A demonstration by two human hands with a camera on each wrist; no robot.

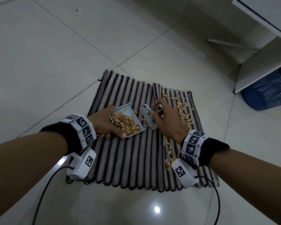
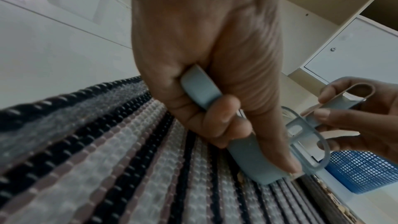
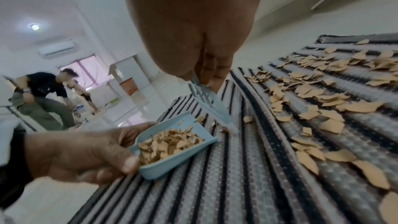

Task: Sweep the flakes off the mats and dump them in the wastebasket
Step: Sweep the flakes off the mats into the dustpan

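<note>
Two striped mats lie side by side on the floor, the left mat (image 1: 128, 159) nearly bare and the right mat (image 1: 167, 91) strewn with tan flakes (image 1: 183, 112). My left hand (image 1: 107, 125) grips the handle (image 2: 202, 91) of a light blue dustpan (image 1: 126, 122), which rests on the left mat with a heap of flakes in it. Just right of the pan's lip, my right hand (image 1: 157, 111) pinches a small blue brush (image 1: 148, 117) standing on the mat. A blue mesh wastebasket (image 1: 269, 91) stands at the far right.
A white cabinet (image 1: 263, 46) overhangs the wastebasket. Glossy floor tiles (image 1: 55, 54) surround the mats. Cables trail from both wrist cameras near the mats' front edge. In the right wrist view another person (image 3: 41, 94) crouches far off across the room.
</note>
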